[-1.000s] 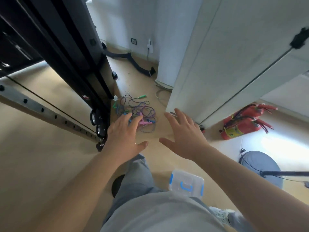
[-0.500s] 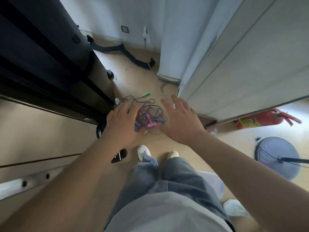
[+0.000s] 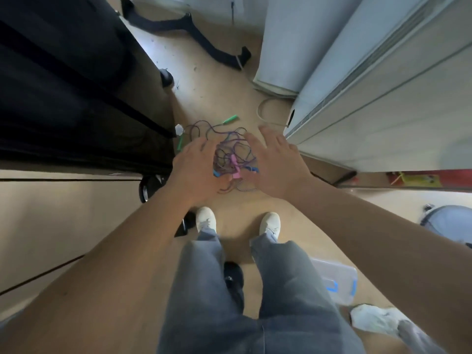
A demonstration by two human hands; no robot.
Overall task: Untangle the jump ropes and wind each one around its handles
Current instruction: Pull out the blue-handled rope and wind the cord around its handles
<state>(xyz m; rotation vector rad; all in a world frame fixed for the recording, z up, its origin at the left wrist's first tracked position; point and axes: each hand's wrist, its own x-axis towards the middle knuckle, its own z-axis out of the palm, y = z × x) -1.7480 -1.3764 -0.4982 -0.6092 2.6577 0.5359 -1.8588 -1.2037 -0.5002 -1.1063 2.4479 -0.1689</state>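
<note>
Left part of the jump ropes (image 3: pixel 231 154) was hidden under the left hand (image 3: pixel 196 172). Whether either hand touched the cords could not be told. The frame was blurred, so the number of ropes could not be resolved.

Both arms reached forward and down, palms down, fingers straight and spread. Grip was wide on both hands, holding nothing. The left hand sat over the tangle's left side and the right hand (image 3: pixel 278 164) over its right side, with the knot showing in the gap between them.

The ropes were thin purple and dark cords in 1 loose knot. Handles seen:
- 1 green handle (image 3: pixel 230 119) at the far edge
- 1 pink handle (image 3: pixel 235 167) mid-tangle
- 1 blue handle (image 3: pixel 251 169) just right of the pink one

The tangle lay on the tan floor (image 3: pixel 224 98), between a dark cabinet (image 3: pixel 76 98) at left and a white cabinet (image 3: pixel 383 98) at right, just beyond 2 white shoes (image 3: pixel 206 218).
</note>
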